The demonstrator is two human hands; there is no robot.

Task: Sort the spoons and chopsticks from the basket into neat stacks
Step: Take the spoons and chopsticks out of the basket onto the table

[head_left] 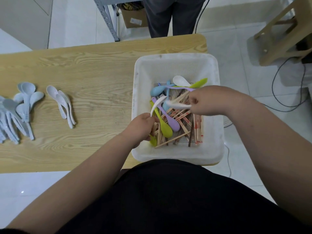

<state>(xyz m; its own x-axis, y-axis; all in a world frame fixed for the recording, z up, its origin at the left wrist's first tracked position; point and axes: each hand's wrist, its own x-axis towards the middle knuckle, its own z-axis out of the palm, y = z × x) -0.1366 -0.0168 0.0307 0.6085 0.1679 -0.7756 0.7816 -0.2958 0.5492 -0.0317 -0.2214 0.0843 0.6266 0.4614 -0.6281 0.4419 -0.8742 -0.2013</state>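
The long pale wooden counter (pixel 84 68) carries a white perforated plastic basket (pixel 140 78) of jumbled spoons and wooden chopsticks (pixel 182 119). Over the basket, the left hand (pixel 141 127) grips a white plastic spoon (pixel 158 103) by its handle. The right hand (pixel 209 102) pinches a second white spoon (pixel 179 105), which is blurred. This looks like the spoon-picking step. Next, both should go to the white spoon stack (pixel 62 103), well left of the basket.

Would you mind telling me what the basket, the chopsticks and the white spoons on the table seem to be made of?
Basket: probably moulded plastic, matte white, with a perforated floor and rounded rim. Chopsticks: apparently bamboo or light wood, pale tan and unvarnished, some with red print. White spoons: glossy, with soft highlights; plastic or ceramic, hard to tell.
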